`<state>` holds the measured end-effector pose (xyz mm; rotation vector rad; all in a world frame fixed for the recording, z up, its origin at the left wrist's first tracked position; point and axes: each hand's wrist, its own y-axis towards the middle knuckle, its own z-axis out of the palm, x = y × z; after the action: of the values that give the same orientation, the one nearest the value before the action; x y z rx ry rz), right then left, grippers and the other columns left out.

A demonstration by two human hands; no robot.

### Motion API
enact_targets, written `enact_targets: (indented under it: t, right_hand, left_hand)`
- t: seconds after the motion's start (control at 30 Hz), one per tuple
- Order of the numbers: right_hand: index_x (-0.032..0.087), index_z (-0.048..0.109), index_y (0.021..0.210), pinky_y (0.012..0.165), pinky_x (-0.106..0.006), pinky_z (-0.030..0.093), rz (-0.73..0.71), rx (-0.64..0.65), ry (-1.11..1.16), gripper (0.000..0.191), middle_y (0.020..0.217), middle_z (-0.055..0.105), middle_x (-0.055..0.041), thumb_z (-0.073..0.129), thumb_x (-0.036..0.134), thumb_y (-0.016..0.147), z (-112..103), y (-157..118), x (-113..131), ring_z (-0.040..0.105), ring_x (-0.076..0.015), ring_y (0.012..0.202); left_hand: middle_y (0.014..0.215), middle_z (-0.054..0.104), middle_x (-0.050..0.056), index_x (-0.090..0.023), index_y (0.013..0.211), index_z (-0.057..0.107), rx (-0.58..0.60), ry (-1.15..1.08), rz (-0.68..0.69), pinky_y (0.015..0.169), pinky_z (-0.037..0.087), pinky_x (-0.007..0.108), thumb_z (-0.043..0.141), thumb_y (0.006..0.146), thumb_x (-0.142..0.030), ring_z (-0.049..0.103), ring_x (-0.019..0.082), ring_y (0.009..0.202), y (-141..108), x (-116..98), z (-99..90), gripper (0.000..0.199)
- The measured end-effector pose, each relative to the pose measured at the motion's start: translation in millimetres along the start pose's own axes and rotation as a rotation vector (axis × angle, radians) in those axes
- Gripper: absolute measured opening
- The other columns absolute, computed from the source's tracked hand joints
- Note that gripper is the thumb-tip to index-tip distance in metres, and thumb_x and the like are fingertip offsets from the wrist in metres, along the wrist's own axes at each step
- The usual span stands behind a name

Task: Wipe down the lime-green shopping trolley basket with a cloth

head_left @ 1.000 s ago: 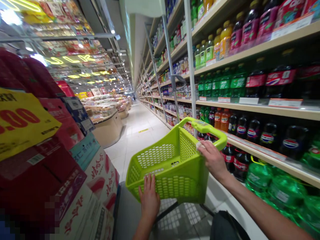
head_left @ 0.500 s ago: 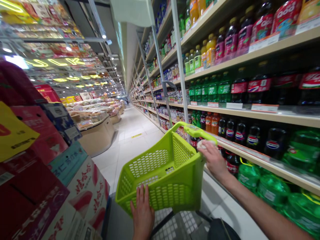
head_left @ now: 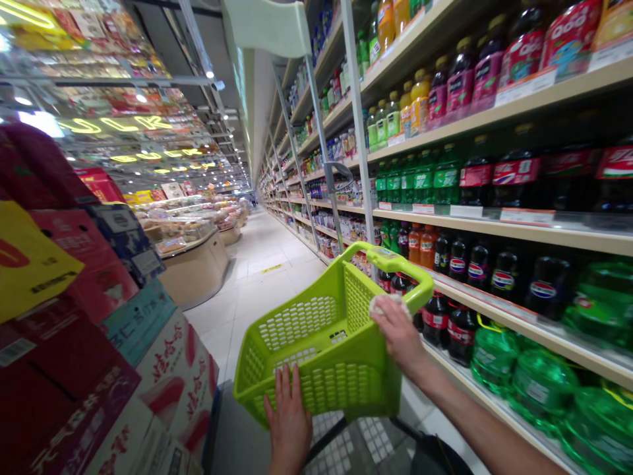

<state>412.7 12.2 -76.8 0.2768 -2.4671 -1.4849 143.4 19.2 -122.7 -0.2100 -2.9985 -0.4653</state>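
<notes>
A lime-green plastic shopping cart point(head_left: 353, 389) with perforated sides stands in front of me, its basket showing nothing inside. My left hand point(head_left: 291, 419) rests against the near side wall, fingers stretched out and reaching up over the rim. Pressed to the basket's top edge, below the handle point(head_left: 421, 280), is my right hand point(head_left: 399, 336). It is closed on a crumpled white wipe point(head_left: 399, 303); the wipe is partly covered by the fingers, so whether it is cloth or tissue I cannot tell.
Shelves point(head_left: 583, 237) of soda bottles point(head_left: 504, 270) run along the right, close to the cart. Stacked drink cartons point(head_left: 168, 369) stand at the left. Beyond them are rounded display counters point(head_left: 195, 270) beside a pale tiled aisle point(head_left: 257, 247).
My right hand has slid with the wipe from beside the handle's end down and left along the basket rim. The left hand stays on the basket side.
</notes>
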Motion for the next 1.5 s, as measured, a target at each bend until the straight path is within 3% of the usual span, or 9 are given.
enact_targets:
  t: [0.13, 0.4, 0.63, 0.8, 0.9, 1.13, 1.2, 1.4, 1.5]
  right_hand:
    - [0.020, 0.061, 0.104, 0.099, -0.044, 0.036, -0.162, 0.112, 0.146, 0.040, 0.122, 0.054, -0.0076, 0.037, 0.002, 0.078, 25, -12, 40, 0.035, -0.0197, 0.124]
    - [0.016, 0.062, 0.101, 0.102, -0.049, 0.030, 0.071, -0.111, -0.105, 0.033, 0.124, 0.050, -0.0123, 0.038, 0.007, 0.078, -10, 6, -26, 0.036, -0.0258, 0.123]
    - [0.020, 0.058, 0.108, 0.102, -0.045, 0.029, -0.244, 0.009, 0.052, 0.042, 0.124, 0.052, -0.0064, 0.034, 0.003, 0.077, 54, -27, 24, 0.035, -0.0232, 0.124]
    - [0.020, 0.052, 0.117, 0.095, -0.041, 0.036, -0.097, -0.051, -0.005, 0.048, 0.124, 0.049, -0.0086, 0.031, 0.005, 0.076, 61, -24, -6, 0.041, -0.0225, 0.119]
    - [0.022, 0.055, 0.113, 0.097, -0.044, 0.033, -0.178, -0.050, -0.023, 0.045, 0.121, 0.052, -0.0073, 0.033, 0.006, 0.076, 73, -26, -18, 0.041, -0.0242, 0.118]
    - [0.022, 0.054, 0.116, 0.101, -0.047, 0.030, -0.216, -0.007, 0.074, 0.050, 0.124, 0.051, -0.0069, 0.030, 0.003, 0.077, 99, -19, -24, 0.032, -0.0230, 0.126]
    - [0.022, 0.052, 0.119, 0.101, -0.048, 0.030, -0.158, 0.005, 0.165, 0.053, 0.128, 0.048, -0.0076, 0.029, 0.001, 0.076, 101, -19, -11, 0.030, -0.0219, 0.127]
    - [0.021, 0.044, 0.127, 0.101, -0.047, 0.033, -0.106, 0.164, 0.467, 0.055, 0.135, 0.039, -0.0092, 0.029, 0.000, 0.078, 106, -52, 71, 0.025, -0.0201, 0.130]
    - [0.021, 0.048, 0.123, 0.102, -0.047, 0.032, -0.051, 0.189, 0.486, 0.055, 0.135, 0.040, -0.0090, 0.031, -0.001, 0.076, 106, -53, 69, 0.026, -0.0197, 0.129]
  left_hand:
    - [0.145, 0.017, 0.006, -0.017, 0.136, 0.023, 0.028, 0.009, 0.023, 0.102, 0.021, 0.052, 0.036, 0.067, 0.000, 0.014, 0.025, 0.133, -1, -2, -5.4, 0.072]
    - [0.146, 0.008, 0.007, -0.018, 0.137, 0.017, 0.113, -0.058, 0.031, 0.103, 0.018, 0.053, 0.040, 0.063, -0.005, 0.008, 0.028, 0.134, -9, -10, 1.2, 0.079]
    - [0.143, 0.016, 0.004, -0.020, 0.136, 0.022, 0.205, -0.117, 0.035, 0.102, 0.019, 0.055, 0.041, 0.058, -0.010, 0.017, 0.028, 0.132, 1, -13, 7.4, 0.082]
    - [0.143, 0.022, 0.003, -0.021, 0.135, 0.024, 0.228, -0.108, -0.109, 0.104, 0.017, 0.051, 0.039, 0.057, -0.009, 0.020, 0.025, 0.132, 5, 33, 2.9, 0.080]
    - [0.141, 0.028, -0.001, -0.024, 0.134, 0.028, 0.255, -0.129, -0.123, 0.106, 0.012, 0.049, 0.038, 0.057, -0.008, 0.023, 0.022, 0.131, 5, 48, 3.6, 0.079]
    - [0.143, 0.024, 0.003, -0.022, 0.136, 0.023, 0.206, -0.166, -0.179, 0.105, 0.011, 0.051, 0.037, 0.060, -0.007, 0.019, 0.023, 0.132, -1, 23, 7.6, 0.079]
    - [0.144, 0.023, 0.005, -0.019, 0.137, 0.020, 0.197, -0.178, -0.174, 0.105, 0.012, 0.051, 0.036, 0.063, -0.007, 0.017, 0.023, 0.133, -4, 11, 4.2, 0.077]
    - [0.145, 0.019, 0.007, -0.014, 0.138, 0.016, 0.198, -0.247, -0.017, 0.105, 0.012, 0.053, 0.037, 0.065, -0.012, 0.014, 0.025, 0.133, -12, -7, -8.3, 0.076]
    - [0.146, 0.017, 0.007, -0.012, 0.138, 0.016, 0.232, -0.249, 0.012, 0.106, 0.010, 0.053, 0.037, 0.064, -0.014, 0.012, 0.024, 0.134, -16, 3, -9.1, 0.076]
